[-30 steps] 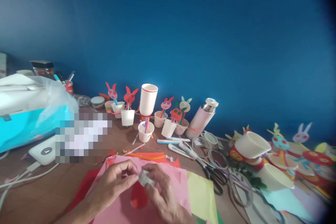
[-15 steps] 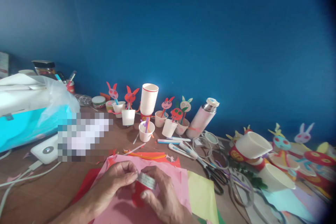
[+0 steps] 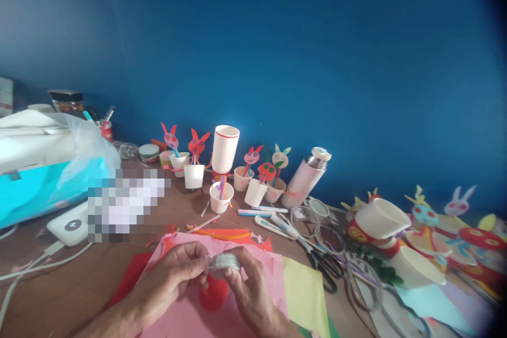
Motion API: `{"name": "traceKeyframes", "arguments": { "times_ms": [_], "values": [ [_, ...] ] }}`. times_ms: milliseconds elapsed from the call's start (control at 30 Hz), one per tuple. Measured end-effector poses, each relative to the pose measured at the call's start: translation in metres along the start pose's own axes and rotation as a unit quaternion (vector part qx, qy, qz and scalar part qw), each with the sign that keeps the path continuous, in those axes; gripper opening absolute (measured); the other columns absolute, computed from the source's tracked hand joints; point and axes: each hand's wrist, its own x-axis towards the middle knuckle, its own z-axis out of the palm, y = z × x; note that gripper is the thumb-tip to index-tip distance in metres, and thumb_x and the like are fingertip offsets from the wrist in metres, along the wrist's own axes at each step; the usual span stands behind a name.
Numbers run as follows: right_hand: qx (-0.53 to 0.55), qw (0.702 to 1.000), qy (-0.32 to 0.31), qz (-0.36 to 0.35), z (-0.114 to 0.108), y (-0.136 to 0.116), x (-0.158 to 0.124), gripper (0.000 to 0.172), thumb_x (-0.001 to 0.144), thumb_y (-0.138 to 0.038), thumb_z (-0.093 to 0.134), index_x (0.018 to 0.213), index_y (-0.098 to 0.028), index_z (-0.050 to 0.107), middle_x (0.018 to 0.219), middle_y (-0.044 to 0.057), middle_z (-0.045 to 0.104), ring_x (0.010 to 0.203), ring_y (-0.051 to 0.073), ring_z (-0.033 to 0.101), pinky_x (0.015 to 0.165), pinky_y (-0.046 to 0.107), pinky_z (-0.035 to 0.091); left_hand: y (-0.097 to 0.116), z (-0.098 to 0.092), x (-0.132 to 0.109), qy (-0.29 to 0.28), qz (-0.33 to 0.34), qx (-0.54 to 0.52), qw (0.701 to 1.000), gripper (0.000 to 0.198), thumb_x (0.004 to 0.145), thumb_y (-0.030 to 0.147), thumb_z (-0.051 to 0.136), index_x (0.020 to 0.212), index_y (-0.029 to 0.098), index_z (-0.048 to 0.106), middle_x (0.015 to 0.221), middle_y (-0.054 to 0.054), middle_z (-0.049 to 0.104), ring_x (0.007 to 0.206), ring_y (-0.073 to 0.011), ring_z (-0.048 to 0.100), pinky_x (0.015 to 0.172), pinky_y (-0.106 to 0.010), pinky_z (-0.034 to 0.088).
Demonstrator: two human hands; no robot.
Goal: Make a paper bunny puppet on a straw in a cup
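The left hand (image 3: pixel 170 274) and right hand (image 3: pixel 249 288) pinch a roll of clear tape (image 3: pixel 224 262) in a narrow grip, now higher, above the red paper cutout (image 3: pixel 214 294) on the pink paper sheet (image 3: pixel 178 322).

A blue wall (image 3: pixel 253 53) rises behind the brown worktop (image 3: pixel 51 280), where white paper cups (image 3: pixel 194 176) hold rabbit cut-outs (image 3: pixel 197 146) on straws, beside a tall stack of paper cups (image 3: pixel 225 149) and a pale pink thermos flask (image 3: pixel 304 177). Black-handled scissors (image 3: pixel 325 266) lie to the right, near a yellow paper sheet (image 3: pixel 304 296). A white power bank (image 3: pixel 68 225) sits left, beside a turquoise box (image 3: pixel 39 193) under plastic film.
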Motion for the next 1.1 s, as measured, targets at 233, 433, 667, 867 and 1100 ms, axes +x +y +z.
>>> {"name": "traceKeyframes", "arguments": {
  "times_ms": [233,433,667,867,1100],
  "values": [
    [0.193,0.980,-0.002,0.056,0.003,-0.007,0.004,0.035,0.087,-0.052,0.053,0.083,-0.018,0.060,0.073,0.003,0.065,0.068,0.017,0.061,0.067,0.025,0.048,0.005,0.006,-0.006,-0.040,0.021,-0.067,0.997,0.015,0.081,0.028,0.068,0.074,0.014,0.064,0.064,-0.001,0.059,0.063,-0.0133,0.053,0.063,-0.024,0.043],
    [0.334,0.934,0.047,0.120,0.012,0.004,0.002,0.030,0.083,-0.049,0.061,0.083,-0.019,0.062,0.073,0.002,0.063,0.065,0.015,0.056,0.063,0.025,0.046,0.003,0.005,-0.008,-0.077,0.021,-0.121,0.989,0.012,0.085,0.024,0.064,0.079,0.013,0.066,0.069,-0.003,0.059,0.066,-0.0133,0.055,0.065,-0.025,0.044],
    [0.357,0.922,0.062,0.133,0.012,0.008,0.004,0.027,0.085,-0.046,0.061,0.085,-0.019,0.066,0.076,0.002,0.066,0.068,0.014,0.059,0.067,0.025,0.047,0.004,0.007,-0.006,-0.064,0.024,-0.168,0.983,0.008,0.079,0.022,0.071,0.077,0.016,0.066,0.078,-0.002,0.062,0.071,-0.0145,0.057,0.071,-0.029,0.048],
    [0.222,0.971,0.037,0.075,-0.002,-0.002,0.011,0.028,0.084,-0.046,0.061,0.089,-0.019,0.066,0.079,0.004,0.070,0.073,0.019,0.064,0.071,0.030,0.050,0.007,0.005,-0.003,-0.034,0.052,-0.146,0.987,0.010,0.080,0.024,0.070,0.074,0.018,0.064,0.077,-0.001,0.063,0.069,-0.0133,0.055,0.065,-0.025,0.048],
    [0.074,0.994,0.053,0.057,-0.009,0.002,0.012,0.030,0.086,-0.046,0.058,0.097,-0.019,0.064,0.087,0.005,0.069,0.080,0.019,0.063,0.073,0.029,0.049,0.006,0.000,-0.003,-0.016,0.064,-0.099,0.993,0.010,0.083,0.024,0.067,0.077,0.018,0.061,0.084,-0.003,0.064,0.070,-0.0130,0.053,0.066,-0.026,0.047]
  ]
}}
